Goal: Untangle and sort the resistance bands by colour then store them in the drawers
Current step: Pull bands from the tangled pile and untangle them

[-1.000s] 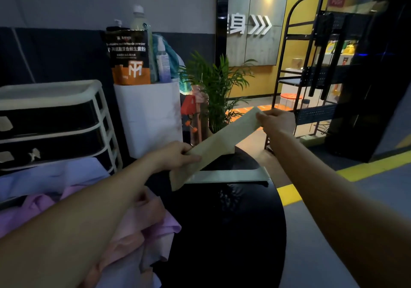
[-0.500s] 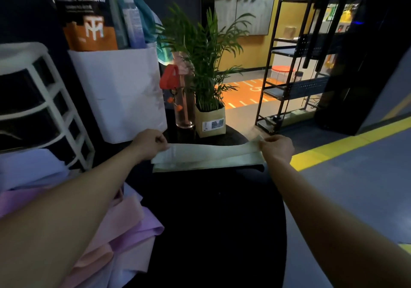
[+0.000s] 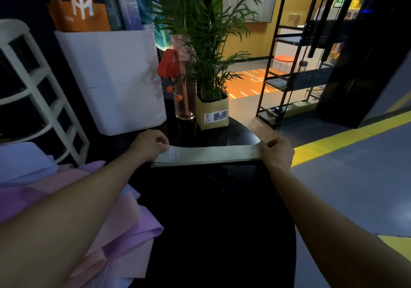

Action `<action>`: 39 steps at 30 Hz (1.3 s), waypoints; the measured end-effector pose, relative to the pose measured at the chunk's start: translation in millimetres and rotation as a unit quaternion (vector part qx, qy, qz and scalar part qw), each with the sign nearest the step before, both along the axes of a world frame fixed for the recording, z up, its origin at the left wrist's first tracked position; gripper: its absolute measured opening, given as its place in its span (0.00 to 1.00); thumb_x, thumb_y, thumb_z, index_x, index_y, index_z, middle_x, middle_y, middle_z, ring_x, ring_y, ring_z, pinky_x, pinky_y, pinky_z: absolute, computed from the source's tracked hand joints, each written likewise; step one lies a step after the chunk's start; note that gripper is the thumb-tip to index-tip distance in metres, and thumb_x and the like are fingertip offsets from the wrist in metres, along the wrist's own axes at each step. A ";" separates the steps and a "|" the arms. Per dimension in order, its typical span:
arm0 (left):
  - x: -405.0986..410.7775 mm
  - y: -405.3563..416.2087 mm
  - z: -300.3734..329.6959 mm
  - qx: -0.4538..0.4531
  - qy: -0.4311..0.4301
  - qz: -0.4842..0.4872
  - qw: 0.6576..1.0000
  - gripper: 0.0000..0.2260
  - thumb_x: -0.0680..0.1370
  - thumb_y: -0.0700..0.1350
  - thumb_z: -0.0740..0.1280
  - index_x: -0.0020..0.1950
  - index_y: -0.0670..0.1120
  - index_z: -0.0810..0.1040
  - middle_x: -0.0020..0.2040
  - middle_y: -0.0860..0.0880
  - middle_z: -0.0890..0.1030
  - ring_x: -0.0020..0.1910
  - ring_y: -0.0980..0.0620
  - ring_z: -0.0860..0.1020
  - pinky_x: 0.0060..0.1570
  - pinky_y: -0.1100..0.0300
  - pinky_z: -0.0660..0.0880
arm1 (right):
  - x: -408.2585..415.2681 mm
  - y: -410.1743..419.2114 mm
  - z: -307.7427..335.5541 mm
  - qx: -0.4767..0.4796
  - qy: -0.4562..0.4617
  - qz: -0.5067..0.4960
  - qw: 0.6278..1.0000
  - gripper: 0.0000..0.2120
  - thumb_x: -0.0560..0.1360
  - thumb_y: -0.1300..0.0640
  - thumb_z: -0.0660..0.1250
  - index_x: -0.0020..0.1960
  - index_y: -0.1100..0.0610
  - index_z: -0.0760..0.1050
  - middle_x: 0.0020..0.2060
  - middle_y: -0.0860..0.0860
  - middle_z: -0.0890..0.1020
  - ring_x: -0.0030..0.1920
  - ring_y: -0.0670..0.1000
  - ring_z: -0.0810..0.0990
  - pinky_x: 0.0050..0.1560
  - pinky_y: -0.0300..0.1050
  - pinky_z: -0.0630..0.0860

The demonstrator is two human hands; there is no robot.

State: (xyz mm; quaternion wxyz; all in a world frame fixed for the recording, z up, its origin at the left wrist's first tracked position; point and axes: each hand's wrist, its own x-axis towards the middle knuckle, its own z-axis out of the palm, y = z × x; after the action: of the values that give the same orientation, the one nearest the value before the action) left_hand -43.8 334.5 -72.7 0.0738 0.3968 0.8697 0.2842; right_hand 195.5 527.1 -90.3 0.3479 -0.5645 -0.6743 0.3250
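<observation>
Two hands, left hand [image 3: 150, 146] and right hand [image 3: 278, 153], pinch a pale green band [image 3: 211, 155] taut over the black counter [image 3: 211, 221]; potted plant [image 3: 212, 109] beyond; yellow-lined floor [image 3: 355, 187] right.

My only view is head-worn, looking forward and down over the black desk [image 3: 213, 221], close above both outstretched forearms, shelving beyond.

Both bare forearms reach forward, well apart. The left hand [image 3: 149, 146] and the right hand [image 3: 278, 152] are each closed, fingers curled, knuckles up, pinching opposite ends of a pale green flat elastic band [image 3: 211, 155].
</observation>
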 end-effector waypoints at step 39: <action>49.4 -87.8 84.1 -0.075 0.209 -0.111 0.969 0.17 0.75 0.49 0.68 0.64 0.51 0.73 0.63 0.50 0.71 0.61 0.48 0.72 0.59 0.50 0.71 | -55.1 -122.9 76.9 0.259 -0.204 0.455 0.827 0.25 0.75 0.51 0.66 0.70 0.55 0.67 0.65 0.56 0.70 0.64 0.59 0.71 0.62 0.50 0.70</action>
State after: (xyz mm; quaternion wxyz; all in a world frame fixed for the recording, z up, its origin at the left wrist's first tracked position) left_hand 5.5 246.7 11.5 -0.0492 0.5345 0.8353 0.1189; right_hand 140.4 404.3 -13.4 0.1484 -0.1366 -0.9697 0.1377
